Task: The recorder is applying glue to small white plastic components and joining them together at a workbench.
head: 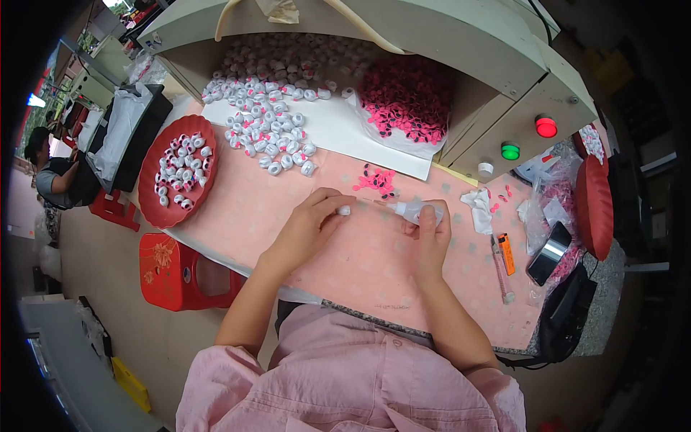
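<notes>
Between the fingertips of my left hand [310,224] is a small white rounded piece [343,210]. A small translucent squeeze bottle [415,211] with a thin needle tip lies in the grip of my right hand [434,229], its tip pointing left towards the white piece, with a gap between them. Just beyond the hands, a little heap of pink and black parts [376,181] rests on the pink table cover [345,270]. Farther back are many white pieces with pink spots [270,132], loose on the cover and on a white sheet [367,143].
At the left stands a red scalloped plate [148,189] of white pieces, near a red stool [162,270]. A machine housing [486,70] arches over a pink heap [410,97]. At the right lie a crumpled tissue [478,208], an orange cutter [506,254], a syringe [502,275] and a phone [549,254]. A person sits far left.
</notes>
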